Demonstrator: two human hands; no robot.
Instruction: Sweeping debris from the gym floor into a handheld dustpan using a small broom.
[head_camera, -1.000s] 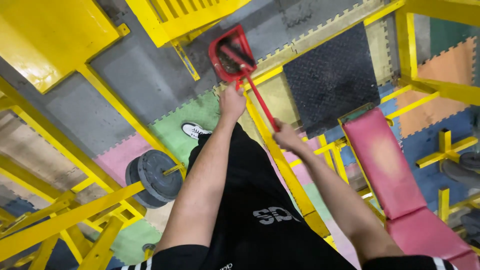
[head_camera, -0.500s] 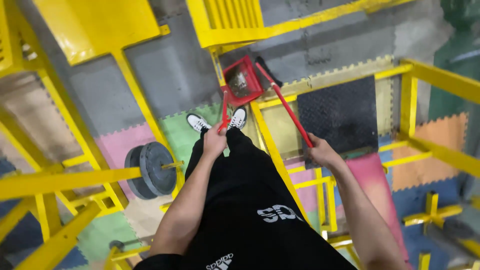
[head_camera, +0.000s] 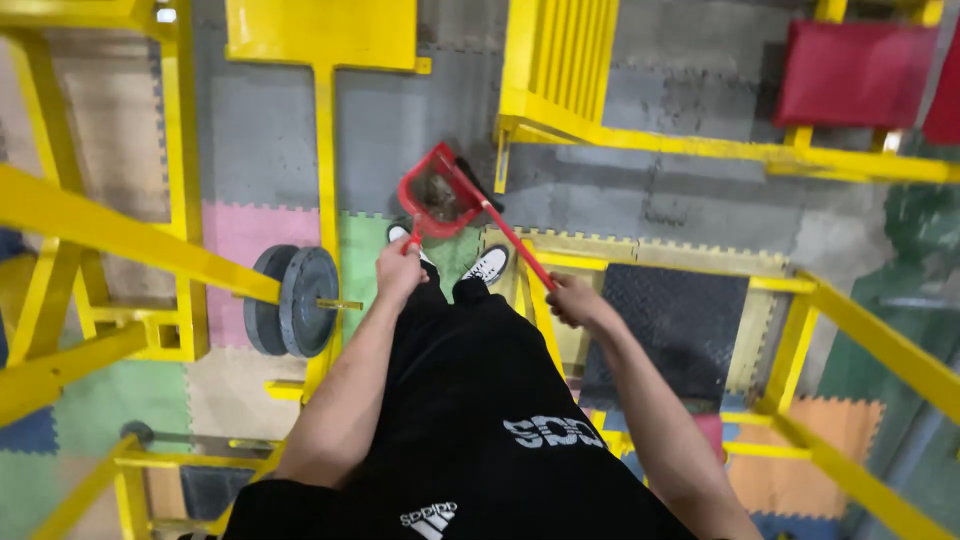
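Note:
My left hand grips the handle of a red dustpan, held just above the floor in front of my white shoes. Dust and debris lie inside the pan. My right hand is closed on the red handle of a small broom, whose dark bristle end sits at the pan's right edge. My black trousers fill the lower middle of the view.
Yellow steel gym frames stand all around on interlocking foam floor mats. Grey weight plates on a bar sit to my left. A red padded bench cushion is at the top right.
The view has swung, so the frames and mats have shifted. The dustpan and broom stay in my hands, with the pan now lower and nearer my shoes, the bristles against it.

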